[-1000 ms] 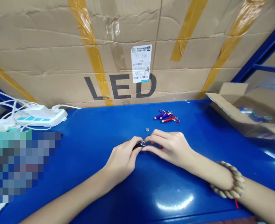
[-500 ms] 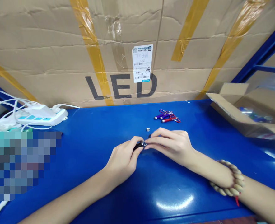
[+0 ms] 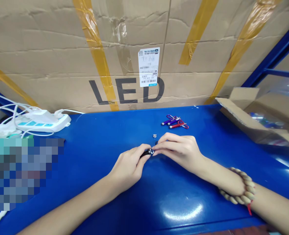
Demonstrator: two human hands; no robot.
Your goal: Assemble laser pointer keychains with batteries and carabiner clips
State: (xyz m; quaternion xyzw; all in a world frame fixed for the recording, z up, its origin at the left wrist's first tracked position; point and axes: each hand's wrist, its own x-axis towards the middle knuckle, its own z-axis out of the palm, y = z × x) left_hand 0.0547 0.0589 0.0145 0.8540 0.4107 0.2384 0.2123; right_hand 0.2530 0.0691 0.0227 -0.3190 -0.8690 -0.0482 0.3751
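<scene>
My left hand (image 3: pixel 129 164) is closed round a small black flashlight (image 3: pixel 145 152) with a shiny silver end pointing right. At that silver end, the thumb and fingertips of my right hand (image 3: pixel 181 151) are pinched together. A small dark piece (image 3: pixel 156 142) shows by the right index finger; what it belongs to is hidden. Just beyond the fingers, a small silver metal part (image 3: pixel 154 136) lies on the blue table (image 3: pixel 105 130). Farther back are a red keychain flashlight (image 3: pixel 177 125) and two purple-blue ones (image 3: pixel 167 122), with carabiner clips attached.
A large taped cardboard box (image 3: pixel 61 49) marked LED stands along the back. An open carton (image 3: pixel 232 112) with several small items sits at the right. On the left are a white power strip (image 3: pixel 58 122) and loose cables. A blue metal frame (image 3: pixel 269 55) rises at the right.
Very little differs. The right fingertips have shifted slightly against the silver end of the flashlight, and the whole view has moved a touch.
</scene>
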